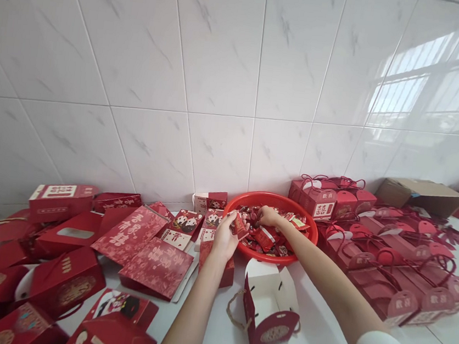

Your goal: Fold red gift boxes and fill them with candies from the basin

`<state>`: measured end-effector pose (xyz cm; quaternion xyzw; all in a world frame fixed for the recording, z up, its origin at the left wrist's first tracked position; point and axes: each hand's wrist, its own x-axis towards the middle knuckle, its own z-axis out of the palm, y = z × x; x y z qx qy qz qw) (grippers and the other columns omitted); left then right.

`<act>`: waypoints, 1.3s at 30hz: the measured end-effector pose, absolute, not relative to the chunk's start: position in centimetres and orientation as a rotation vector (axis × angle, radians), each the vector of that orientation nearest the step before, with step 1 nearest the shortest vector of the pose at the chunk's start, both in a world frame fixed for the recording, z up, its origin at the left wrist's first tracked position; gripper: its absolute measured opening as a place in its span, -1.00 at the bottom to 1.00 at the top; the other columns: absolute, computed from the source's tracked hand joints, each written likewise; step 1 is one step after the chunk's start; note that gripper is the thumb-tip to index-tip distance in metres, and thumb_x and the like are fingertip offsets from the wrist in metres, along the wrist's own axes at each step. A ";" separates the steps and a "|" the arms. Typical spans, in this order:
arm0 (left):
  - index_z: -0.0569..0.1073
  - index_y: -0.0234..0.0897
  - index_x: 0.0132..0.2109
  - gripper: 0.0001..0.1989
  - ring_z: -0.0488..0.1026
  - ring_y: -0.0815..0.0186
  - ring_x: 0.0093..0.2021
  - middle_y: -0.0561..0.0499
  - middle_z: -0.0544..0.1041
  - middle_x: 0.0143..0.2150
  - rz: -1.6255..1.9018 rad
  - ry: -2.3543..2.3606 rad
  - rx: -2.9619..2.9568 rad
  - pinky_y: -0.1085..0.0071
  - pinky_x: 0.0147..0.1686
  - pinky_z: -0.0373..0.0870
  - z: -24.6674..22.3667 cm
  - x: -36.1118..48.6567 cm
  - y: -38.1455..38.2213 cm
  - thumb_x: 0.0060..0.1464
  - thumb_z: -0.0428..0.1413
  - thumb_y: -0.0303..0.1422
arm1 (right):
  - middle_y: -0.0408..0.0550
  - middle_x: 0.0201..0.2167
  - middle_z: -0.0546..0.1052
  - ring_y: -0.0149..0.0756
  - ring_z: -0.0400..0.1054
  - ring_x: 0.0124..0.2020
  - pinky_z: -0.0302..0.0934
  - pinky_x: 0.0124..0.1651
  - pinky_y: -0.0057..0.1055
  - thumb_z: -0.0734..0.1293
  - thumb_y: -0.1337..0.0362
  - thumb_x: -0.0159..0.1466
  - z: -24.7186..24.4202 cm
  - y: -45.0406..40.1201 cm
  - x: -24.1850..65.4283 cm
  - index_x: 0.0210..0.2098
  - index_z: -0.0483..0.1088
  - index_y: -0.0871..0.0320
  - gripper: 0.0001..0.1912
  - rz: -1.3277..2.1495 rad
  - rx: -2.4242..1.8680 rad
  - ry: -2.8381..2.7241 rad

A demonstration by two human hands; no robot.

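Note:
My left hand (227,236) is closed around a small red packet (240,226) at the left rim of a red plastic basin (309,233). The basin is filled with wrapped sweets (265,239), mostly red. Inside it, at the back, my right hand (268,216) has its fingers bent down among the sweets. Whatever those fingertips pinch is too small to make out. In front of the basin stands an open dark red gift box (274,326) with a white inside and rope handles; its inside looks bare.
Red gift boxes and flat cartons (156,266) crowd the left side. Rows of closed red boxes with cord handles (392,268) fill the right. Behind them lies an open brown cardboard box (421,194). A white tiled wall (226,55) rises behind everything.

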<state>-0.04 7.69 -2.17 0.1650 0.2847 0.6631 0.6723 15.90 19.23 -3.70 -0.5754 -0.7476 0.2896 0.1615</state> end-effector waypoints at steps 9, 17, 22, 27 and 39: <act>0.50 -0.32 -0.41 -0.85 0.50 0.40 -0.45 0.04 0.54 -0.46 1.509 0.634 0.356 0.33 -0.16 0.56 -2.0 0.3 7.6 0.10 0.15 -0.56 | -0.10 -0.42 0.54 -0.32 0.42 -0.37 0.29 -0.33 -0.41 0.52 0.06 -0.01 -1.6 17.6 18.1 -0.41 0.40 0.17 -0.64 1.068 -1.187 -1.561; 0.49 -0.30 -0.42 -0.90 0.50 0.39 -0.49 0.07 0.55 -0.48 1.457 0.642 0.466 0.36 -0.23 0.56 -2.0 0.1 7.5 0.04 0.21 -0.51 | -0.18 -0.52 0.43 -0.37 0.35 -0.49 0.10 -0.54 -0.51 0.51 -0.08 -0.08 -0.6 12.2 18.6 -0.33 0.30 0.10 -0.48 1.267 -0.967 -1.338; 0.55 -0.33 -0.32 -0.85 0.53 0.35 -0.48 0.03 0.59 -0.43 1.370 0.681 0.610 0.41 -0.31 0.53 -1.6 0.2 6.9 -0.10 0.31 -0.54 | -0.27 -0.57 0.34 -0.50 0.13 -0.58 0.00 -0.54 -0.52 0.51 -0.04 0.02 0.8 7.6 19.0 -0.27 0.40 0.14 -0.54 1.267 -0.910 -1.498; 0.51 -0.32 -0.08 -0.55 0.59 0.26 -0.29 -0.02 0.63 -0.27 1.232 0.698 0.870 0.41 -0.25 0.51 -0.6 0.4 5.3 -0.18 0.41 -0.48 | -0.27 -0.58 0.33 -0.46 0.17 -0.54 0.04 -0.47 -0.49 0.47 -0.02 0.15 2.2 3.6 19.9 -0.24 0.39 0.15 -0.60 1.276 -0.890 -1.793; 0.47 -0.26 0.09 -0.42 0.51 0.15 -0.02 -0.04 0.59 -0.06 0.862 0.728 1.547 0.28 0.01 0.41 1.8 1.4 1.8 -0.10 0.39 -0.27 | -0.07 -0.44 0.54 -0.30 0.45 -0.37 0.33 -0.26 -0.38 0.40 0.00 0.24 4.2 0.5 21.8 -0.40 0.43 0.19 -0.65 1.094 -0.920 -1.827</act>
